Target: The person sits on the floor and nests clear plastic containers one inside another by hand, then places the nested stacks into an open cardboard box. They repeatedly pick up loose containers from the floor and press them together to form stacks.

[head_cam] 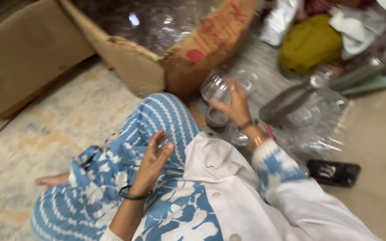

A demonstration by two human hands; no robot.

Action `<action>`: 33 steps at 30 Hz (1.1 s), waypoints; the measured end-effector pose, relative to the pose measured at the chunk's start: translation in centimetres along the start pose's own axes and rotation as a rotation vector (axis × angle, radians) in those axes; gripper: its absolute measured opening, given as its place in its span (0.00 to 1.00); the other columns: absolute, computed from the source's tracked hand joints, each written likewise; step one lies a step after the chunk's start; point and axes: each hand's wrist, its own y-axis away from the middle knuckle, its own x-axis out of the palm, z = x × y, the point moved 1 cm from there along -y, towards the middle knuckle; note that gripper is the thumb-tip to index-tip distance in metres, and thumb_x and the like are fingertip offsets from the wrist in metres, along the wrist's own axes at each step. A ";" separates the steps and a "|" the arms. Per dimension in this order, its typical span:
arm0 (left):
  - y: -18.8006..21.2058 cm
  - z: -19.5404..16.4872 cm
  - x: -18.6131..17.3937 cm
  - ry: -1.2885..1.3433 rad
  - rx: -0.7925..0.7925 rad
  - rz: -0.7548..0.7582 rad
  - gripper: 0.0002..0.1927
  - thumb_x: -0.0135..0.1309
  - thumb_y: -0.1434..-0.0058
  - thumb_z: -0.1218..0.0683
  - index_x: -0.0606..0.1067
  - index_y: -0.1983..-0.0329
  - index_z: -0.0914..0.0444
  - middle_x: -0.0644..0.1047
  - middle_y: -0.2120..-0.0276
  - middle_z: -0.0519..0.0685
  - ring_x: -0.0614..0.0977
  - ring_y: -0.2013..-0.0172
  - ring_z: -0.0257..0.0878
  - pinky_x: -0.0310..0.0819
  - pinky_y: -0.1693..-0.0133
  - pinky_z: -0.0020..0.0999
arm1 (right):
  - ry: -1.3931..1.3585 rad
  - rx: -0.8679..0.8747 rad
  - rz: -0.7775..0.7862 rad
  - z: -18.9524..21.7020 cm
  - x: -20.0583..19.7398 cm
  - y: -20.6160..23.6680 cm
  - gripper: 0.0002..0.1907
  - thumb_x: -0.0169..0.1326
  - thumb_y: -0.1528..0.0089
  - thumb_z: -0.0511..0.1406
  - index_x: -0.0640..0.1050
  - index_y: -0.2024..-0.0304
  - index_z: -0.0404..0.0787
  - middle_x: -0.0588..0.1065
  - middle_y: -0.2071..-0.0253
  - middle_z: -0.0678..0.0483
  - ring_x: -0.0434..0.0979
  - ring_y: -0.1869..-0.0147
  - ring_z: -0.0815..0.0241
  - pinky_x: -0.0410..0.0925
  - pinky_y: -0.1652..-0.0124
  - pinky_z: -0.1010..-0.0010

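Note:
I sit on the floor in blue and white patterned clothes. My right hand reaches forward and grips a clear plastic container just in front of my knee. A small dark-bottomed cup sits below that hand. My left hand, wearing a green bangle, hovers over my lap with its fingers spread and nothing in it. The picture is blurred by motion.
A big cardboard box full of clear plastic containers stands ahead, with a flat cardboard piece to its left. A steel bottle, crumpled clear plastic, a black phone and a yellow cloth bundle lie at the right.

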 end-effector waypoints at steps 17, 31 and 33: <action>-0.2 0.4 -3.2 -0.214 -0.166 -0.052 0.23 0.59 0.37 0.54 0.74 0.40 0.66 0.80 0.55 0.53 0.78 0.54 0.35 0.71 0.51 0.28 | 0.265 0.284 0.364 -1.1 -3.0 -1.1 0.48 0.66 0.44 0.53 0.63 0.33 0.33 0.69 0.39 0.33 0.69 0.36 0.34 0.65 0.40 0.52; -3.3 1.7 -10.8 -0.468 -0.097 -0.167 0.26 0.59 0.36 0.52 0.74 0.37 0.66 0.80 0.52 0.55 0.79 0.54 0.36 0.71 0.54 0.31 | 0.531 0.745 -0.124 -26.3 -34.7 3.0 0.14 0.64 0.42 0.42 0.85 0.55 0.48 0.82 0.56 0.49 0.82 0.51 0.50 0.72 0.47 0.63; -4.0 2.7 -13.4 -0.510 -0.111 -0.218 0.27 0.60 0.36 0.51 0.74 0.36 0.67 0.80 0.52 0.57 0.80 0.55 0.38 0.72 0.54 0.33 | 0.552 0.721 0.147 -31.2 -32.0 3.7 0.22 0.66 0.45 0.41 0.82 0.48 0.48 0.79 0.46 0.45 0.77 0.40 0.46 0.68 0.40 0.59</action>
